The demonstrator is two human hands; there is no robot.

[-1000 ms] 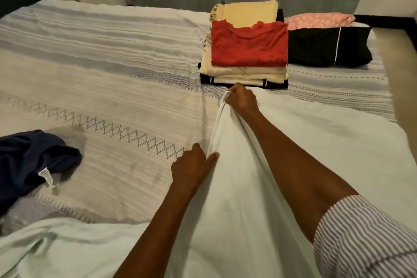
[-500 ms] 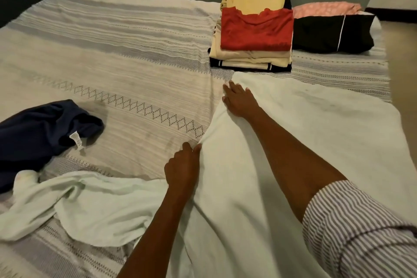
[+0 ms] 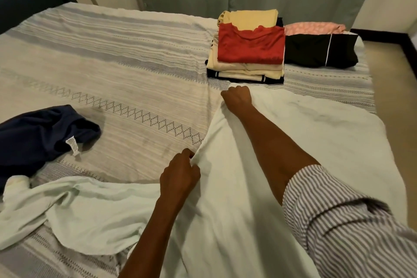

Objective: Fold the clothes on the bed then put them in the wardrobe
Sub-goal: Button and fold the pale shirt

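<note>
White soft cloth (image 3: 282, 142): left hand (image 3: 179, 177), right hand (image 3: 237, 98) both pinch left edge. Bare striped bedspread (image 3: 112, 70) beside.

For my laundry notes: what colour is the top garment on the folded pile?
Red: the top garment on the folded pile, head view.

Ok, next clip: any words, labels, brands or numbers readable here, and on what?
None can be read.
White tag sewn into the navy garment: any print is too small and blurred to read.
No print shows on the folded stack or the pale garment.
</note>
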